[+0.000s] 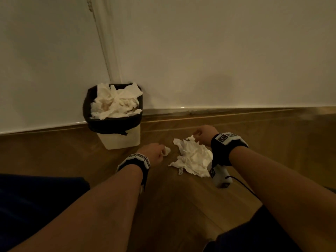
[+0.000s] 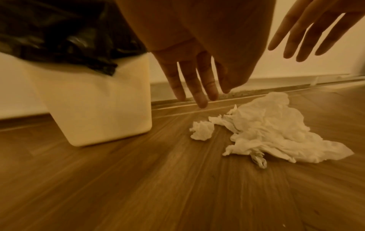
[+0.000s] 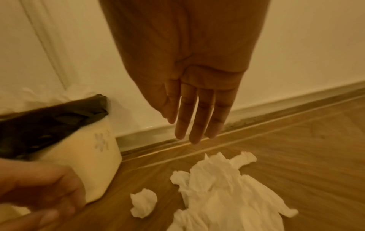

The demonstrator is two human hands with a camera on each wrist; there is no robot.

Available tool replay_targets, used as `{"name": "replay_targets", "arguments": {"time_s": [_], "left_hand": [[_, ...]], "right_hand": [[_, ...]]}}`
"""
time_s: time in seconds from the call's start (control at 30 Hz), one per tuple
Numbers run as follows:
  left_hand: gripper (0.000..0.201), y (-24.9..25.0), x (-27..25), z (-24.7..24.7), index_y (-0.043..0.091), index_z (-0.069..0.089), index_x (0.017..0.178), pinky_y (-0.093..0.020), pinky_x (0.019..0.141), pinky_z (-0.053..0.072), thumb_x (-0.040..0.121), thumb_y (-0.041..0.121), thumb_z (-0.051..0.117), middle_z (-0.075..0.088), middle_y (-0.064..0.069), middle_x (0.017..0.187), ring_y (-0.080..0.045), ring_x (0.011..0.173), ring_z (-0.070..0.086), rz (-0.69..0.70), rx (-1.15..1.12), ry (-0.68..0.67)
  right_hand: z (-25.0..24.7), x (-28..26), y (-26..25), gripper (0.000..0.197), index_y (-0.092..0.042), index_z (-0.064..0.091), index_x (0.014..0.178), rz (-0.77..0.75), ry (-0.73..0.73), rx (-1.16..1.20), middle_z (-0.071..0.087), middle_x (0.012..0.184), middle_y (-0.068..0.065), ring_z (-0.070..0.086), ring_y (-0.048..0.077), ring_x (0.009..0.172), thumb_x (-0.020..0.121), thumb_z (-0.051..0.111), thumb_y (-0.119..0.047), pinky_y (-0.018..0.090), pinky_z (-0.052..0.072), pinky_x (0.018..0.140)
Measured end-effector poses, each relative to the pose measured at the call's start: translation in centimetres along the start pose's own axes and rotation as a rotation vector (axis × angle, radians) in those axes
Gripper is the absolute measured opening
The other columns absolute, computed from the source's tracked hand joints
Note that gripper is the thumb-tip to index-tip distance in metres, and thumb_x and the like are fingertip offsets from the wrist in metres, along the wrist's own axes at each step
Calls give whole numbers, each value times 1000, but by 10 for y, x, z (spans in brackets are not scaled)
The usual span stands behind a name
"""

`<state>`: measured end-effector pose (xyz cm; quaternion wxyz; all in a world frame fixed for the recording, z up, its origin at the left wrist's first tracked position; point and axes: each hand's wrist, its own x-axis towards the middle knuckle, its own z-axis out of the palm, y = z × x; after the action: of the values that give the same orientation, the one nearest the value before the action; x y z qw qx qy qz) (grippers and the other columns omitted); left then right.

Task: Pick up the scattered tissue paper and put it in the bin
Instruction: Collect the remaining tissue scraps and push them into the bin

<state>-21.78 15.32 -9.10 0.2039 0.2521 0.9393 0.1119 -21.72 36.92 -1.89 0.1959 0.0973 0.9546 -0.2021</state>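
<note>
A cream bin [image 1: 119,140] with a black liner stands in the corner, heaped with white tissue [image 1: 114,104]. On the wooden floor to its right lie a crumpled tissue pile [image 1: 194,158] and, just left of it, a small tissue ball [image 1: 167,150]. My left hand [image 1: 156,151] hovers over the ball [image 2: 202,130] with straight fingers [image 2: 201,96] pointing down, holding nothing. Fingers [image 3: 194,125] also straight, my right hand [image 1: 200,133] hangs over the far edge of the pile [image 3: 223,190], empty too. Whether it touches the paper I cannot tell.
White walls meet behind the bin [image 2: 98,106], with a skirting strip [image 1: 236,110] along the floor's far edge. A door frame moulding [image 1: 107,51] runs up from the corner. Bare wooden floor [image 1: 172,206] lies between me and the tissue.
</note>
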Motion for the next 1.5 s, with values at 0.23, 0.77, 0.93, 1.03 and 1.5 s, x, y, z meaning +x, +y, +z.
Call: {"name": "replay_targets", "arguments": {"time_s": [0.23,0.77,0.93,1.03,1.5], "left_hand": [[31,1,34,40,19,56,123,-37,98,42,96,18,41,47,-9,132,-28,118,49,-117,9,-38],[58,-9,84,85,51,32,135,-46,113,24,91,15,42,1,-1,156,-35,140,14,-212,-32,-51],[38,-6,89,81,19,44,133,-41,103,39,95,19,40,33,-12,145,-32,128,40,-181,32,-197],[29,-5,84,81,15,56,121,-35,87,44,94,18,45,48,-11,131,-29,113,53,-218,83,-162],[28,11,69,43,8,64,77,-30,66,44,86,35,59,65,-10,89,-27,87,61,-341,-196,102]], "right_hand": [[39,27,45,28,-15,66,116,139,-70,-52,61,124,8,58,25,108,95,48,-20,32,48,89],[83,63,48,66,-46,23,141,170,36,-182,-13,157,3,-1,48,140,87,60,-43,60,26,108],[89,64,54,60,-40,35,140,171,-131,-234,5,155,8,20,42,138,85,59,-49,47,28,110],[92,65,57,47,-22,51,133,136,-197,-292,37,142,10,40,31,129,89,59,-36,40,38,107],[55,52,63,21,-18,58,99,396,167,840,60,121,13,60,27,102,83,70,-12,37,51,86]]}}
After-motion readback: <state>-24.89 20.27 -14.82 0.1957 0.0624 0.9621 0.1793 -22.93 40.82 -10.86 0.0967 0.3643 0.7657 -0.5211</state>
